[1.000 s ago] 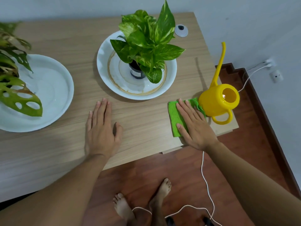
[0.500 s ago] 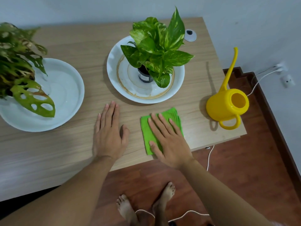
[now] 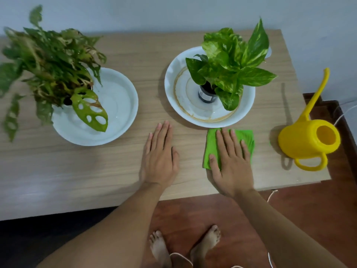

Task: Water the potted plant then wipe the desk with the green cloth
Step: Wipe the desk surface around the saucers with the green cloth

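Note:
A folded green cloth [image 3: 212,144] lies on the wooden desk [image 3: 270,105], just in front of the white dish [image 3: 173,89] that holds the potted pothos plant [image 3: 231,60]. My right hand [image 3: 230,163] presses flat on the cloth with fingers spread. My left hand [image 3: 159,155] rests flat on the bare desk to the left of it, holding nothing. A yellow watering can [image 3: 305,142] with a long thin spout stands upright near the desk's right front corner, apart from both hands.
A second plant with holed leaves [image 3: 52,68] sits in another white dish [image 3: 119,101] at the left. The desk's front edge runs just behind my wrists. Below are a reddish floor, my bare feet [image 3: 185,246] and a white cable.
My right hand has slid the green cloth leftward along the desk, away from the watering can. The left hand stays flat in place. The view has shifted left, showing more of the left plant.

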